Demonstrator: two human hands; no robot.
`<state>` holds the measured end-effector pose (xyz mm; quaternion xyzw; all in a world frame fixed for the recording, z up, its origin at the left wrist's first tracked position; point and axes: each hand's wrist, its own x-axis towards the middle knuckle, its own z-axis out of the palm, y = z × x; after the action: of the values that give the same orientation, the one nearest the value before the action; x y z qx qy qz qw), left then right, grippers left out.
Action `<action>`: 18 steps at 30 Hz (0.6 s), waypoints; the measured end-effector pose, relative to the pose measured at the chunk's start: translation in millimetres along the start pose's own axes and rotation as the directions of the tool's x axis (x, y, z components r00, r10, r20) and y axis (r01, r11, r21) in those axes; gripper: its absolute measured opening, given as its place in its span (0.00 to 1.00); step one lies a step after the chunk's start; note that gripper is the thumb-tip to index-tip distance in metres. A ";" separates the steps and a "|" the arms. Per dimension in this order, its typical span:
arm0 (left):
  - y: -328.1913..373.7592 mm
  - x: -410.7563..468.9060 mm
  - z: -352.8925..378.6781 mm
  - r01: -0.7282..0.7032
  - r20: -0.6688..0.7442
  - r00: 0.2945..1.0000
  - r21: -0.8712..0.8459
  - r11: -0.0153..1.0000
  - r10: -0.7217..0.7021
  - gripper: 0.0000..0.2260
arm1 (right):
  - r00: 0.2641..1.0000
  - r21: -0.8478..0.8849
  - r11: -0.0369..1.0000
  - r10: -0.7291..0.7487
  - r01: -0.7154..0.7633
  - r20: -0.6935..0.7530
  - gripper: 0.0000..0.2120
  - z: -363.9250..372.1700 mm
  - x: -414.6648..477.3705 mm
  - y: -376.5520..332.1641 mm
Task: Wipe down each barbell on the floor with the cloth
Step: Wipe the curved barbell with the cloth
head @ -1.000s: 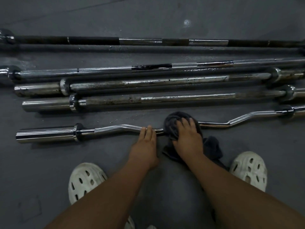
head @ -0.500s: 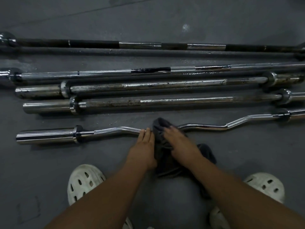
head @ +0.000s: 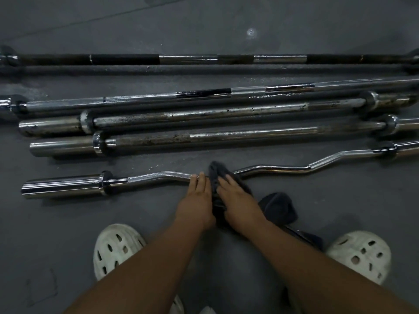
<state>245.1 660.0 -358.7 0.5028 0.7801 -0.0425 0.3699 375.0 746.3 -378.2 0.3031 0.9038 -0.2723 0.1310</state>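
Several barbells lie side by side on the grey floor. Nearest me is a shiny bent curl bar (head: 283, 170). My left hand (head: 196, 200) rests on its shaft with straight fingers, just left of the middle. My right hand (head: 238, 200) grips a dark grey cloth (head: 214, 172) bunched over the bar, right beside my left hand. The rest of the cloth (head: 278, 208) trails on the floor behind my right wrist. Beyond lie two rusty short bars (head: 226, 136) (head: 204, 114), a long chrome bar (head: 140, 99) and a dark long bar (head: 192, 59).
My two white perforated clogs (head: 118, 250) (head: 360, 254) stand on the floor either side of my forearms. Bare grey floor (head: 204, 23) stretches beyond the farthest bar. The curl bar's left sleeve (head: 61, 185) ends near the left of the view.
My right hand has slid the cloth leftward along the curl bar until it sits against my left hand. My left hand has stayed on the bar.
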 end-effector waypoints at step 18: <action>-2.1 2.4 5.3 -0.008 -0.024 1.000 -0.006 1.000 0.008 0.42 | 0.995 -0.040 0.995 -0.095 0.095 0.014 0.31 -7.1 7.3 32.6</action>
<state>245.7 658.5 -364.7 0.5053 0.7826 -0.0326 0.3620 389.0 775.6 -388.8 0.2553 0.9217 -0.2617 0.1293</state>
